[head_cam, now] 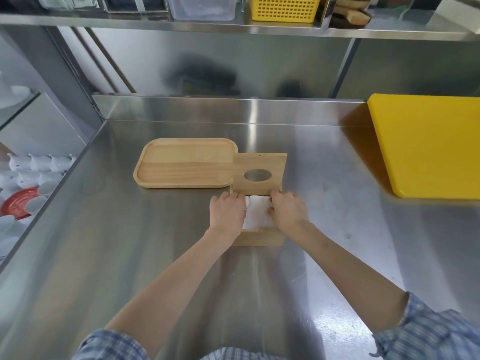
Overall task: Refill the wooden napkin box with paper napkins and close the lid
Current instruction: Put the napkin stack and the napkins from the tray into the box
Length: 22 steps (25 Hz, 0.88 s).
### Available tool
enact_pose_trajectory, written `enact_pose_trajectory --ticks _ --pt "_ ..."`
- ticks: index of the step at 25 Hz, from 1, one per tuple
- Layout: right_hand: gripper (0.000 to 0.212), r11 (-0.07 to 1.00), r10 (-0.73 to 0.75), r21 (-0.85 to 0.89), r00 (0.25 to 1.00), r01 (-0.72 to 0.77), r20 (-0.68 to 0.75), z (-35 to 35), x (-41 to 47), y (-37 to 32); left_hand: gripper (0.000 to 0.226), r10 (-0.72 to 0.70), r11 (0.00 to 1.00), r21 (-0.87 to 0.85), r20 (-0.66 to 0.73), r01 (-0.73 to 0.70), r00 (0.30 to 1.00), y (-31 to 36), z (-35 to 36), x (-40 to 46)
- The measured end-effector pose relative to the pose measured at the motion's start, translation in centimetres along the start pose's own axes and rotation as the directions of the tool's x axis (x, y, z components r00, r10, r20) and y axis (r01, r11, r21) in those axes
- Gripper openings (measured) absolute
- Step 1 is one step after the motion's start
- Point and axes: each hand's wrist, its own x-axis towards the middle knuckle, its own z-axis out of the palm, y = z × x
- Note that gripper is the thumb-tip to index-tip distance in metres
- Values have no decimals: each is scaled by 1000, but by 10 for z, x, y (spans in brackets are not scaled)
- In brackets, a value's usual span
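A wooden napkin box (262,239) sits mid-counter. Its sliding lid (259,165), with an oval hole, is pushed most of the way back, away from me, leaving the box open. White paper napkins (257,214) lie inside the box. My left hand (227,213) rests on the left side of the napkin stack, fingers curled down over it. My right hand (288,210) presses on the right side in the same way. Both hands cover the box's side walls.
An empty wooden tray (181,165) lies just left of the lid, touching it. A thick yellow cutting board (428,146) lies at the right. White cups (39,165) sit below the counter's left edge. A steel shelf overhead holds a yellow basket (284,7).
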Motion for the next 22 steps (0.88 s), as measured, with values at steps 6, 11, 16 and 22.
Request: enact_pose_trajectory --ticks 6,11,16,22 --pt "26 991 -4 -136 1000 2 -18 6 8 -3 26 15 999 33 -19 -14 1000 1 5 3" --pt "31 1000 -3 -22 994 1 -105 6 2 0 34 -24 999 -30 -79 22 997 0 1 -1" --pt "29 987 -163 -35 976 160 -145 -2 -5 8 18 131 989 92 -204 -114 970 -9 -7 -2" --pt "30 944 -190 -263 980 197 53 6 -2 3 35 238 929 250 157 -272 959 -11 -2 5"
